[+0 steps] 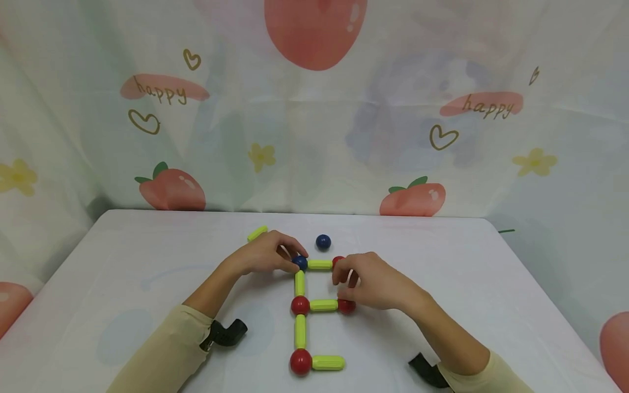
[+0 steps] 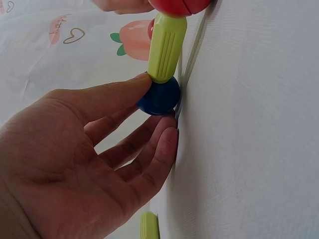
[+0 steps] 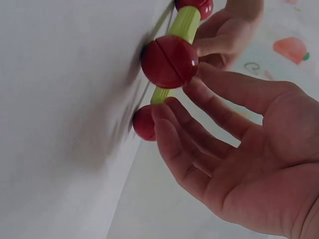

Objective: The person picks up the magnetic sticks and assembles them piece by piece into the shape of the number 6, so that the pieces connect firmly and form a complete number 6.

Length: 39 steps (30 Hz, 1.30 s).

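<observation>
Several red and blue balls joined by yellow-green rods lie on the table as a flat frame. My left hand [image 1: 267, 252] pinches the blue ball [image 2: 160, 97] at the frame's far left corner, thumb on one side and fingers curled round the other. A yellow-green rod [image 2: 168, 49] runs from that ball to a red ball. My right hand [image 1: 375, 281] hovers by the frame's right side, fingers loosely bent. Its thumb is close to the nearer red ball [image 3: 169, 62] and other fingertips are beside the farther red ball [image 3: 144, 122]; contact is unclear.
A loose blue ball [image 1: 323, 242] lies beyond the frame. Behind my left hand is a loose yellow-green rod [image 1: 257, 233], partly hidden. The frame's near end has a red ball [image 1: 301, 362] with a rod [image 1: 328, 363] pointing right. A patterned curtain [image 1: 314, 136] hangs behind the table.
</observation>
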Available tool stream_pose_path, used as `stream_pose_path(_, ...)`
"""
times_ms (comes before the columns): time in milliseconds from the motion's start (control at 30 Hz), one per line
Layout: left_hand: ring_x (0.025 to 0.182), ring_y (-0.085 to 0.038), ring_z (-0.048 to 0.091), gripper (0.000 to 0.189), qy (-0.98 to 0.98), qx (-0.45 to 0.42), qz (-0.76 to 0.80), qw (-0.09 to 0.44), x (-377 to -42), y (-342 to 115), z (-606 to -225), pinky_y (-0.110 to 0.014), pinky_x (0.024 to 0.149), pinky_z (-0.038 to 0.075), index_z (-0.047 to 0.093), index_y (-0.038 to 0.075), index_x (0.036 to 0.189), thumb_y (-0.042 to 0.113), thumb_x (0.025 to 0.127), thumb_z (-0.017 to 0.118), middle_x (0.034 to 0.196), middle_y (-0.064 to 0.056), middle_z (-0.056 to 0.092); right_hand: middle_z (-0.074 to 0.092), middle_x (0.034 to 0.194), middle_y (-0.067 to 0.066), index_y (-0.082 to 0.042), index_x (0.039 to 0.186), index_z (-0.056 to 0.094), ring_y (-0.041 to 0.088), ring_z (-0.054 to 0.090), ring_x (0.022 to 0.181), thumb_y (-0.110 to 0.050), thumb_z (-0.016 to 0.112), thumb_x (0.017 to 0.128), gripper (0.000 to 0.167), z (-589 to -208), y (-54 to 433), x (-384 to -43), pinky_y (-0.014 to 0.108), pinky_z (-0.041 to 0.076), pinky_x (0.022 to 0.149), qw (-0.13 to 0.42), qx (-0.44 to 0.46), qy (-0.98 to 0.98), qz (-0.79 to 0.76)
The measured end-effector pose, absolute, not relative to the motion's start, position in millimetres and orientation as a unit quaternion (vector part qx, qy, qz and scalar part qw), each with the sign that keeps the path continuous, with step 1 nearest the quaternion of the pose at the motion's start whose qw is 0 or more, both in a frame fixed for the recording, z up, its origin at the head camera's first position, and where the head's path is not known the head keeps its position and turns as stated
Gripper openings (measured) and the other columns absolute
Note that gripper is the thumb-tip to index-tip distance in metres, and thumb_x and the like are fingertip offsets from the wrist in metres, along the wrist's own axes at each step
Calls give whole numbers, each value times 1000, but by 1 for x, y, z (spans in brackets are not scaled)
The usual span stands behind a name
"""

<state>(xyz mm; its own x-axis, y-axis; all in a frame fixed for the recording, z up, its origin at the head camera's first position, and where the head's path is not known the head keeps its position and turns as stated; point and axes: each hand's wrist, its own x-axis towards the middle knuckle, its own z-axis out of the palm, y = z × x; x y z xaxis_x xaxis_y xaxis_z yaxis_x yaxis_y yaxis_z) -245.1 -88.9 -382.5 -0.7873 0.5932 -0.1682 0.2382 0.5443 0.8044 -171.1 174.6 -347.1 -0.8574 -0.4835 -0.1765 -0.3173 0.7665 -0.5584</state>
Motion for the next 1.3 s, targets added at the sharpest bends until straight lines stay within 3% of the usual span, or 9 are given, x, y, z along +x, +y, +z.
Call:
stream_pose_path(333,95,-18,67,26,851,240,412,219,-245,-89,-385,-29,73,56,79,16,115,13,89,82,102,-3,73,72,100,2,-14,108,76,19,65,92,-5,77,90,20,-351,184,-196,30,54,74,85,-179,938,-284)
stream_pose_path(500,93,-18,67,26,851,242,411,219,-246,-89,-387,-30,71,57,79,16,115,13,89,82,102,-3,72,72,104,5,-13,113,77,22,68,96,-4,75,89,26,-356,186,-208,34,55,79,97,-170,938,-287)
stream_pose_path(767,92,-17,66,30,854,260,398,212,-247,-88,-385,-28,69,56,77,15,118,12,89,81,102,-4,72,74,99,1,-15,107,79,19,68,94,-3,75,89,22,-358,186,-216,33,56,78,123,-165,933,-295)
stream_pose_path(967,96,-16,68,39,863,263,371,219,-247,-93,-377,-29,75,59,73,16,126,9,88,79,109,-4,72,74,97,0,-15,106,79,19,68,93,-3,76,89,21,-359,185,-217,32,55,78,120,-167,933,-296)
stream_pose_path(1100,95,-17,68,34,875,263,361,186,-253,-104,-372,-29,78,58,73,13,122,4,89,73,106,-5,72,74,95,0,-15,105,80,19,68,92,-4,77,89,20,-360,185,-217,31,55,77,119,-167,933,-297)
stream_pose_path(1300,85,-21,63,26,909,203,352,98,-259,-120,-370,-30,69,53,74,9,115,5,89,71,98,-7,69,74,95,0,-15,105,80,18,68,91,-3,77,88,21,-361,185,-217,31,55,76,119,-165,931,-302)
